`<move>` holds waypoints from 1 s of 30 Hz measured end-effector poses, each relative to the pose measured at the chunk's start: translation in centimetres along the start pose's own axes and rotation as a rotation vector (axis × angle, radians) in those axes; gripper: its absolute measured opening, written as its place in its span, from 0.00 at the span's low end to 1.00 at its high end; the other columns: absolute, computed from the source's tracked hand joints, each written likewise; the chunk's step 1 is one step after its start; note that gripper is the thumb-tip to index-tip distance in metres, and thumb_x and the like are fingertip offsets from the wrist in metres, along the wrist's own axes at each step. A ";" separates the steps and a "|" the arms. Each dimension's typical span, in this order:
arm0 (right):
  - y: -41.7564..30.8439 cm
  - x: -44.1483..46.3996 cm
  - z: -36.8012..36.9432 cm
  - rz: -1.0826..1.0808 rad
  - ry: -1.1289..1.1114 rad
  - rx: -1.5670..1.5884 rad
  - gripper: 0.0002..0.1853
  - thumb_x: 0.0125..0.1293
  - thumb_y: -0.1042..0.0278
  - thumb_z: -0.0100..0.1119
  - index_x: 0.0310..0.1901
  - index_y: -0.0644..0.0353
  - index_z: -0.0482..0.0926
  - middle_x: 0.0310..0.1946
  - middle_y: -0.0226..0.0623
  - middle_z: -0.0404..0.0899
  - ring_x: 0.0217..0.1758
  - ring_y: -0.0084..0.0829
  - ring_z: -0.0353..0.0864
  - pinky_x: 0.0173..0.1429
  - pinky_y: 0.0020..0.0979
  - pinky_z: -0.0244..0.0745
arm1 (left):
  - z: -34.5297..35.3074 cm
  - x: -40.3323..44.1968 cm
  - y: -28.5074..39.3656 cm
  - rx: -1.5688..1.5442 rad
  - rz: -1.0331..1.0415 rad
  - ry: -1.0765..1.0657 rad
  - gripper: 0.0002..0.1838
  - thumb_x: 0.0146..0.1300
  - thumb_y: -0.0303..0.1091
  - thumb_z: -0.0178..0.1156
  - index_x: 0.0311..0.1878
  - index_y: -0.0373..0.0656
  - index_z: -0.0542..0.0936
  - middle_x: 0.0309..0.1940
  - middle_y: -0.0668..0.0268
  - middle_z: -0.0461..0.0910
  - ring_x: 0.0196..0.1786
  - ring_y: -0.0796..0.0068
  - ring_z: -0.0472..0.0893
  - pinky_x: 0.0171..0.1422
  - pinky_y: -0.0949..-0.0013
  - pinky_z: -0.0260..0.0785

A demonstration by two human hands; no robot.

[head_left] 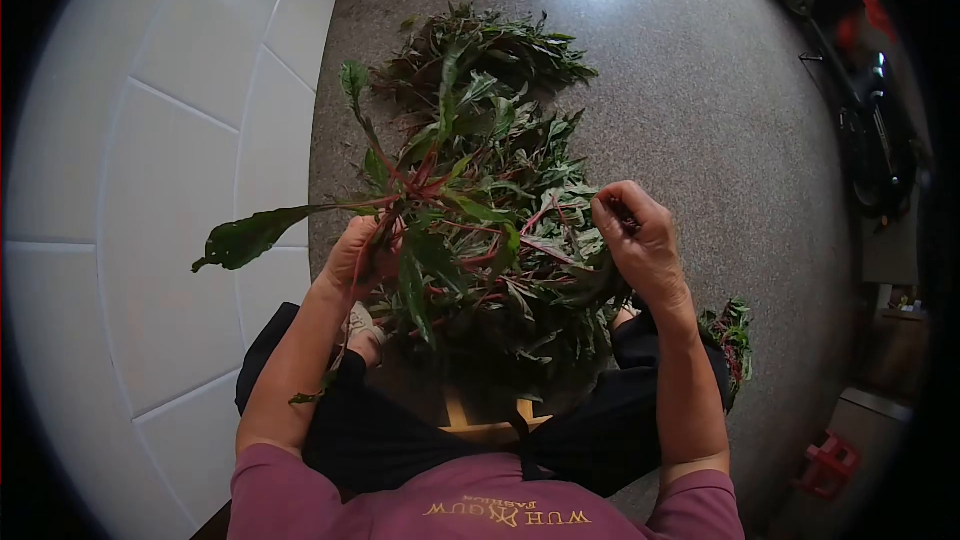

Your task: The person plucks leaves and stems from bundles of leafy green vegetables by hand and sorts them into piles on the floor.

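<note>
leafy plant (425, 188) up at 10 o'clock

left grip (358, 254) at 9, closed round its stem. right grip (645, 235) at 3, fingers curled; can't tell if gripping anything. leafy heap (565, 250) on floor (720, 90) between, second heap (500, 50) at 12.

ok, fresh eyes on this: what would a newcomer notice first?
The red-stemmed leafy plant in the left hand, left of centre, one long leaf reaching out in front of the white tiled wall. Next, the large heap of greens on the grey floor, mid-frame. Upper right: what looks like a dark motorbike.
</note>
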State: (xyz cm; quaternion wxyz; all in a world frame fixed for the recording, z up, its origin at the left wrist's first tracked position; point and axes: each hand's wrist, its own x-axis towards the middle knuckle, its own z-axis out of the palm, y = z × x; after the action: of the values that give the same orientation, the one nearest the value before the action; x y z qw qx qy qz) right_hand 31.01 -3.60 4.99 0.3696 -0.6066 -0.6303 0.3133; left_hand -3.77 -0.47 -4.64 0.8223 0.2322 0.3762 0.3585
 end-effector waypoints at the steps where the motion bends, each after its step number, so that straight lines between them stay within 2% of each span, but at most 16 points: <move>1: 0.1 0.1 0.1 -0.005 -0.002 0.000 0.06 0.68 0.70 0.61 0.38 0.64 0.76 0.25 0.28 0.71 0.28 0.17 0.67 0.34 0.23 0.66 | -0.5 0.1 0.2 0.057 0.003 -0.022 0.14 0.69 0.44 0.56 0.33 0.45 0.75 0.24 0.72 0.73 0.23 0.81 0.71 0.27 0.75 0.64; 2: 0.1 0.1 0.1 -0.008 -0.006 0.000 0.06 0.68 0.70 0.61 0.38 0.64 0.76 0.25 0.28 0.71 0.28 0.17 0.67 0.34 0.23 0.66 | -0.7 0.2 0.1 0.112 0.006 -0.043 0.15 0.68 0.47 0.57 0.34 0.46 0.74 0.25 0.72 0.73 0.27 0.77 0.74 0.32 0.72 0.69; 3: 0.2 0.1 0.1 0.002 -0.005 -0.001 0.06 0.68 0.70 0.61 0.38 0.64 0.76 0.25 0.28 0.71 0.28 0.17 0.67 0.34 0.23 0.66 | -0.7 0.2 -0.3 0.111 -0.004 -0.045 0.15 0.68 0.47 0.57 0.34 0.46 0.74 0.25 0.72 0.73 0.27 0.77 0.74 0.32 0.72 0.69; 5: 0.4 0.3 0.1 -0.028 -0.011 -0.003 0.06 0.68 0.70 0.61 0.38 0.64 0.76 0.25 0.28 0.71 0.28 0.17 0.67 0.33 0.23 0.66 | 0.1 0.1 -0.6 -0.089 0.022 0.098 0.13 0.69 0.43 0.56 0.35 0.43 0.77 0.23 0.72 0.75 0.24 0.84 0.74 0.26 0.80 0.65; 8: 0.6 0.2 0.3 -0.034 -0.003 0.010 0.06 0.67 0.71 0.61 0.38 0.64 0.75 0.26 0.30 0.72 0.29 0.18 0.68 0.34 0.24 0.67 | 2.0 -0.3 -0.3 -0.060 0.061 0.161 0.14 0.69 0.44 0.56 0.35 0.43 0.77 0.23 0.74 0.74 0.24 0.85 0.73 0.26 0.80 0.64; 11: 0.5 0.2 0.3 -0.046 -0.007 0.018 0.06 0.67 0.71 0.61 0.38 0.64 0.75 0.27 0.31 0.74 0.30 0.19 0.70 0.36 0.25 0.69 | 0.4 -0.1 -0.5 -0.035 0.030 0.060 0.15 0.70 0.47 0.55 0.37 0.44 0.76 0.24 0.73 0.74 0.24 0.83 0.73 0.27 0.79 0.65; 15: 0.2 0.3 0.6 -0.042 -0.027 0.023 0.06 0.67 0.71 0.61 0.38 0.64 0.75 0.27 0.31 0.75 0.31 0.19 0.70 0.36 0.25 0.69 | -0.2 -0.6 -1.2 -0.095 0.043 0.134 0.17 0.71 0.50 0.54 0.37 0.44 0.74 0.25 0.71 0.74 0.25 0.81 0.73 0.27 0.77 0.64; 17: 0.1 0.2 0.8 -0.048 -0.033 0.026 0.07 0.67 0.70 0.61 0.38 0.64 0.76 0.27 0.31 0.75 0.31 0.19 0.70 0.36 0.25 0.69 | -1.7 -0.4 -1.0 -0.129 -0.049 -0.136 0.17 0.70 0.51 0.55 0.38 0.46 0.74 0.23 0.72 0.71 0.24 0.80 0.69 0.28 0.74 0.64; 18: -0.1 0.1 0.9 -0.058 -0.045 0.028 0.06 0.67 0.70 0.61 0.38 0.64 0.76 0.27 0.31 0.75 0.31 0.19 0.70 0.36 0.25 0.69 | -2.1 -0.4 -1.4 -0.130 -0.050 -0.130 0.17 0.70 0.51 0.55 0.38 0.46 0.74 0.23 0.72 0.71 0.24 0.80 0.69 0.28 0.74 0.64; 20: -0.5 0.1 1.1 -0.062 -0.061 0.038 0.06 0.67 0.70 0.61 0.38 0.64 0.76 0.27 0.31 0.75 0.31 0.19 0.70 0.36 0.24 0.69 | -1.7 -0.5 -1.9 -0.254 0.002 -0.239 0.14 0.65 0.48 0.61 0.49 0.54 0.79 0.24 0.76 0.68 0.23 0.79 0.66 0.28 0.72 0.60; 21: -0.6 0.1 1.3 -0.062 -0.077 0.050 0.06 0.67 0.71 0.61 0.38 0.64 0.76 0.28 0.30 0.75 0.31 0.18 0.70 0.36 0.24 0.69 | -1.7 -0.7 -1.6 -0.253 -0.004 -0.230 0.14 0.65 0.48 0.61 0.49 0.54 0.79 0.24 0.76 0.68 0.23 0.79 0.66 0.28 0.72 0.60; 23: -0.8 0.1 1.7 -0.055 -0.093 0.066 0.06 0.67 0.71 0.61 0.38 0.64 0.76 0.28 0.30 0.75 0.31 0.18 0.70 0.36 0.24 0.68 | -1.7 -0.8 -0.8 -0.263 -0.047 -0.324 0.14 0.64 0.47 0.62 0.50 0.54 0.78 0.23 0.77 0.65 0.22 0.80 0.62 0.27 0.73 0.54; 27: -1.4 0.3 2.5 -0.073 -0.136 0.138 0.06 0.66 0.71 0.62 0.38 0.64 0.76 0.27 0.29 0.75 0.30 0.16 0.70 0.35 0.24 0.68 | -1.6 -1.3 -0.9 -0.282 -0.048 -0.316 0.15 0.63 0.47 0.63 0.50 0.54 0.78 0.23 0.77 0.65 0.22 0.80 0.63 0.27 0.73 0.54; 29: -1.7 0.4 2.7 -0.066 -0.152 0.166 0.06 0.66 0.72 0.62 0.37 0.64 0.76 0.27 0.28 0.75 0.30 0.16 0.70 0.34 0.23 0.68 | -0.4 -1.7 -0.8 -0.157 0.007 -0.094 0.19 0.63 0.55 0.62 0.37 0.49 0.72 0.18 0.74 0.61 0.21 0.79 0.60 0.25 0.72 0.52; 30: -1.8 0.5 2.8 -0.068 -0.159 0.164 0.06 0.66 0.72 0.62 0.37 0.64 0.76 0.27 0.28 0.75 0.30 0.16 0.70 0.34 0.23 0.67 | -0.6 -1.6 -0.9 -0.159 0.005 -0.095 0.19 0.63 0.55 0.62 0.37 0.49 0.72 0.18 0.74 0.61 0.21 0.79 0.60 0.25 0.72 0.52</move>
State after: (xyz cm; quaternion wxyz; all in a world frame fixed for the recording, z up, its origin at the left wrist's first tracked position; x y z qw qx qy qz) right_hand 27.71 -3.08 5.06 0.3774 -0.5258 -0.6499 0.3984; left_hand -4.62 -2.20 -4.86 0.8540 0.1837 0.3066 0.3782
